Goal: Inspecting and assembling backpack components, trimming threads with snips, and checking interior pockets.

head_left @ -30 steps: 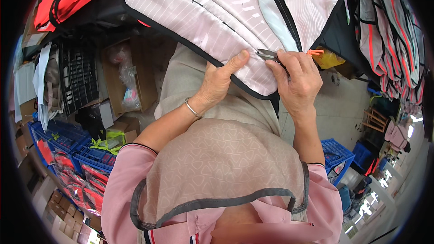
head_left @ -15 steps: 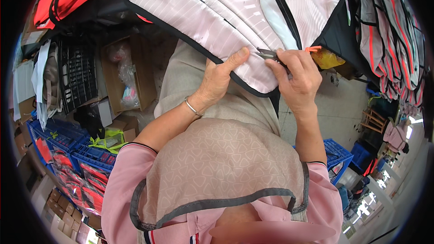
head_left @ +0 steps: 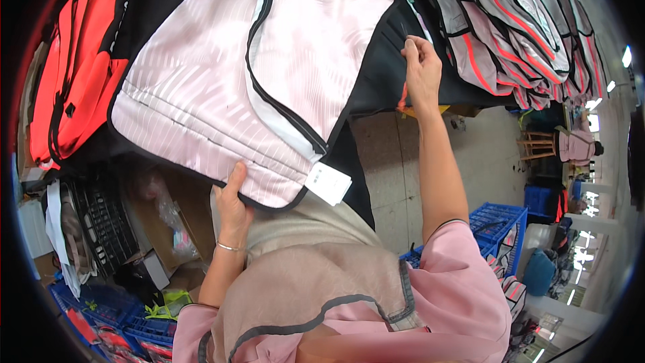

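A pale pink patterned fabric piece [head_left: 195, 87] with black binding and a curved black zipper [head_left: 254, 67] lies over the black table edge and hangs toward my lap. My left hand [head_left: 233, 207] grips its near edge, thumb on top and fingers underneath. Small white tags [head_left: 328, 183] hang at the near corner, by the zipper's end. My right hand [head_left: 423, 75] is raised off the fabric to the right, thumb and fingertips pinched together. An orange loop [head_left: 403, 97] dangles beside that hand; what the fingers hold cannot be made out. A toothbrush-like stick [head_left: 418, 17] lies just beyond.
Grey-pink pieces with orange stripes [head_left: 500, 33] are piled at the right. Bright orange fabric bags [head_left: 80, 87] lie at the left. Below stand a cardboard box [head_left: 195, 212] and blue crates [head_left: 497, 228]. A wooden stool [head_left: 537, 144] stands farther right.
My right hand, earlier working dark snips at the near corner, has lifted away to the right. The fabric has shifted left and nearer with my left hand. White tags now show.
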The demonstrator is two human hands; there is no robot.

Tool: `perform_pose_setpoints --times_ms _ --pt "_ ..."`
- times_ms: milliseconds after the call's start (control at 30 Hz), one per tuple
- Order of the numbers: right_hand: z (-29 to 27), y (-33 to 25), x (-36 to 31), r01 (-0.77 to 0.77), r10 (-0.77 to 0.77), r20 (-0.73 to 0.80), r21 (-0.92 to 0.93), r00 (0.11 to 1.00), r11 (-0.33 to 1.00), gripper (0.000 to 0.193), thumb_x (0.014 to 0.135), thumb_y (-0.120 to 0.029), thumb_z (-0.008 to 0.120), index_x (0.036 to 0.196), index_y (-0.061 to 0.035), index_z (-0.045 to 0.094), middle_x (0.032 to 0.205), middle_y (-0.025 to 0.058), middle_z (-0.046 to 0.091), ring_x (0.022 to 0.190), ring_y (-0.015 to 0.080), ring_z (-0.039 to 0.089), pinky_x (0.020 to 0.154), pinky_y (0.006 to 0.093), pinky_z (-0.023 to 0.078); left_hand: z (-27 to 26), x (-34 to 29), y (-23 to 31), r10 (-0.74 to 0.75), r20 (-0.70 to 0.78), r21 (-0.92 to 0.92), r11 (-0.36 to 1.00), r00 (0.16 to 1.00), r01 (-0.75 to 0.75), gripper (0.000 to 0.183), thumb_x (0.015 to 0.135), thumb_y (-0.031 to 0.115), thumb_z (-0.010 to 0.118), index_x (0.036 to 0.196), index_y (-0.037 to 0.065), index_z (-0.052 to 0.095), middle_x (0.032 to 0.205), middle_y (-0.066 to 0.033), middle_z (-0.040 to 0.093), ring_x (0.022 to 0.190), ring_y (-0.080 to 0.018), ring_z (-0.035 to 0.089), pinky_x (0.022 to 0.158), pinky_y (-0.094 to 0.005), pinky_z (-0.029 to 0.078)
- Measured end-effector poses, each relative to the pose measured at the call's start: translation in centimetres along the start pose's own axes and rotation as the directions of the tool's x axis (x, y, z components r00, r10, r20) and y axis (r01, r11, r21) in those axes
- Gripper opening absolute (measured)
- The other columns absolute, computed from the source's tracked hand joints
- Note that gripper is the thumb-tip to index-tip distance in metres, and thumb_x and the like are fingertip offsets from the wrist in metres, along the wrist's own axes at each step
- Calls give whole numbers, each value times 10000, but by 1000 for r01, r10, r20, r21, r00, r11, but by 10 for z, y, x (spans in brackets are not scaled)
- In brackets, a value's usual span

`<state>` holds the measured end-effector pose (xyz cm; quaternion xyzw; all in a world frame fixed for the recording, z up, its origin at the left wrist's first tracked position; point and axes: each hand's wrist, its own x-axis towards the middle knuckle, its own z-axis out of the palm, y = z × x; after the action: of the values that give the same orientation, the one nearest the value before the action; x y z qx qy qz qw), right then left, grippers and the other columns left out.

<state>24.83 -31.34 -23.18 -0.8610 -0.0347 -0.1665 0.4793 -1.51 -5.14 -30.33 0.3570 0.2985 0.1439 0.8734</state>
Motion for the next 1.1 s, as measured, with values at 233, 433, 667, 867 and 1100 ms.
perform_pose_setpoints --times_ms 233,433,667,867,1100 --pt "15 74 111 165 -84 172 -540 982 825 407 924 -355 543 1145 -31 650 1022 251 664 985 424 637 850 437 491 12 -1 0 -97 -91 10 995 991 98 561 843 101 725 1325 -4 459 1229 -97 580 1127 -201 559 986 -356 437" --pt "15 -93 69 566 -582 -366 -162 727 809 274 933 -216 571 1059 -3 689 906 149 693 784 286 640 746 368 499 23 2 -13 -67 6 -52 996 998 67 669 915 409 662 1386 18 395 1345 -103 494 1227 -215 493 1031 -372 413" --pt "117 -139 -218 633 -500 827 248 255 733 536 940 -353 536 1219 104 541 1366 279 480 1225 418 487 1099 662 177 37 4 -10 -166 275 -436 857 947 276 840 910 634 489 1451 20 301 1436 -137 427 1320 -260 421 1115 -409 342" --pt "92 -242 -126 269 -326 596 695 -734 667 401 927 -345 588 1201 -55 630 1022 183 679 929 348 643 969 460 440 39 -5 1 -873 -29 -569 415 488 710 819 876 733 402 1303 55 570 1292 -139 583 1202 -282 535 1073 -436 378" --pt "224 -177 -199 774 -713 445 65 543 630 579 814 -421 652 1167 35 597 1371 265 452 1293 429 414 1068 572 317 24 -6 -44 -274 211 -341 879 938 333 781 916 641 482 1447 92 321 1423 -83 442 1308 -242 432 1103 -399 360"
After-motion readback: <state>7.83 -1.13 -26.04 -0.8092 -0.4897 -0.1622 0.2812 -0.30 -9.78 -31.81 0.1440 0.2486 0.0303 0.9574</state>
